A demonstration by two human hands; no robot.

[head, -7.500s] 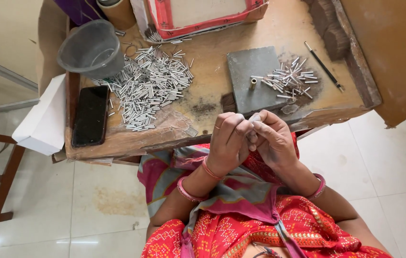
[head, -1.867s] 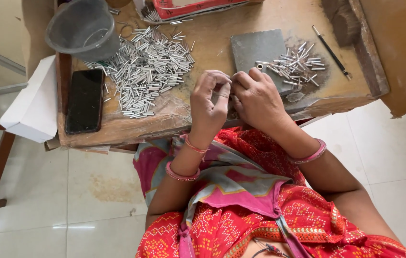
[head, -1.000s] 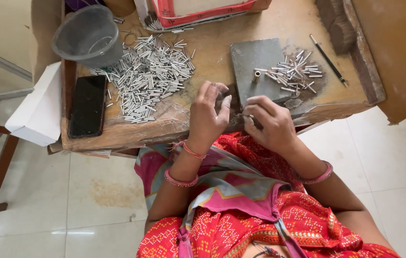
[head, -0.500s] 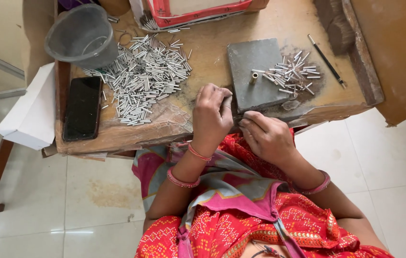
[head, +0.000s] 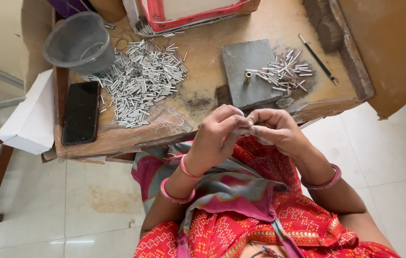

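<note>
Whatever I am working on sits pinched between the fingertips of my left hand [head: 219, 138] and my right hand [head: 274, 131], which meet just off the near edge of the tabletop [head: 203, 62], above my lap; my fingers cover it, so I cannot tell its exact shape, though I judge it to be one of the small metal tubes like those on the bench. Both hands are curled nearly closed, thumbs against forefingers, fingertips touching each other. Such a tube I judge to be light, stiff and smooth, apt to roll or slip from the skin, so I take it near its ends with fingertip pads rather than a full fist. Just beyond my hands, near the middle of the near edge, lies a grey slab [head: 248, 71] with one short tube standing upright [head: 248, 76] on it, and a small scatter of tubes [head: 284, 74] spills off its right side. A thin dark rod [head: 316, 58] lies toward the right edge. The big heap of tubes [head: 141, 81] spreads over the left half, with a grey plastic cup [head: 79, 43] at the far left corner and a black phone [head: 81, 112] along the left edge.
</note>
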